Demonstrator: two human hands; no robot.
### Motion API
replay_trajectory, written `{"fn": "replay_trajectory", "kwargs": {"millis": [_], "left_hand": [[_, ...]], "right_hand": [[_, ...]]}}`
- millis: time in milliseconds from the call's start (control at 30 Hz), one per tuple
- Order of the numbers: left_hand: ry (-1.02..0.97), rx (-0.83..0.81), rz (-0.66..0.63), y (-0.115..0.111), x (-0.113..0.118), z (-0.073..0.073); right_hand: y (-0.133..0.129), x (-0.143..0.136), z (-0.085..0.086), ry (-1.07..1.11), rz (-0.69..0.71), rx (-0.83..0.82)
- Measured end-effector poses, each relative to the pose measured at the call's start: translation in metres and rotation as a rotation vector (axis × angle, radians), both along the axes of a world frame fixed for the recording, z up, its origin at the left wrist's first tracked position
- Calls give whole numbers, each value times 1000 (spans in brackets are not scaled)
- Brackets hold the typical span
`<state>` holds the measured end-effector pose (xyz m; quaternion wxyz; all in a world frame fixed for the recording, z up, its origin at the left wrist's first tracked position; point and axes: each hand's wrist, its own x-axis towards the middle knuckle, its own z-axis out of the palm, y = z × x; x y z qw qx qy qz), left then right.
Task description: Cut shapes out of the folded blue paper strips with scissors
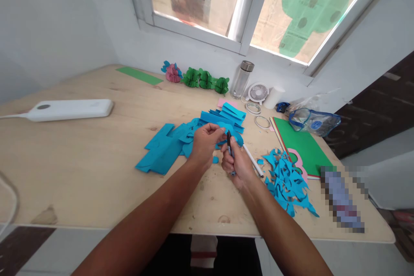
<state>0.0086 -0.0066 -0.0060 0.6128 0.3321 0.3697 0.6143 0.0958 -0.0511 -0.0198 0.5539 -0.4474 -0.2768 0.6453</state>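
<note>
My left hand (207, 142) pinches the edge of a rounded blue paper piece (229, 128) between thumb and fingertips. Close beside it, my right hand (238, 161) is closed around a slim black tool (229, 140), its tip near the paper; its exact kind is unclear. A white pen (253, 160) with a dark end lies by the right hand. Behind and left of the hands are folded and cut blue paper pieces (168, 148). Blue paper scraps (286, 181) are heaped to the right, with a pink double-ring shape (297, 164) beside them.
A green-topped paper stack (304, 144) and clear blue-edged pouch (315, 121) lie right. Along the wall are green paper ornaments (205, 79), a glass bottle (242, 79), small fan (258, 92) and tape rolls (261, 122). A white power strip-like device (71, 109) sits left.
</note>
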Motion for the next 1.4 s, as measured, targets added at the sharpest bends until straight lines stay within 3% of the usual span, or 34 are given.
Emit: {"fn": "replay_trajectory", "kwargs": {"millis": [533, 633, 833, 1133, 1267, 1400], "left_hand": [[72, 50, 137, 10, -6, 2], [143, 89, 143, 13, -11, 2], [249, 141, -56, 13, -13, 1], [492, 297, -285, 14, -10, -11], [603, 257, -318, 15, -12, -10], [535, 161, -380, 15, -16, -8]], "right_hand": [[-3, -1, 2, -102, 62, 44], [-2, 4, 5, -161, -11, 104], [9, 18, 4, -287, -284, 187], [17, 22, -5, -307, -355, 172], [17, 23, -5, -203, -394, 186], [17, 27, -5, -56, -379, 182]]}}
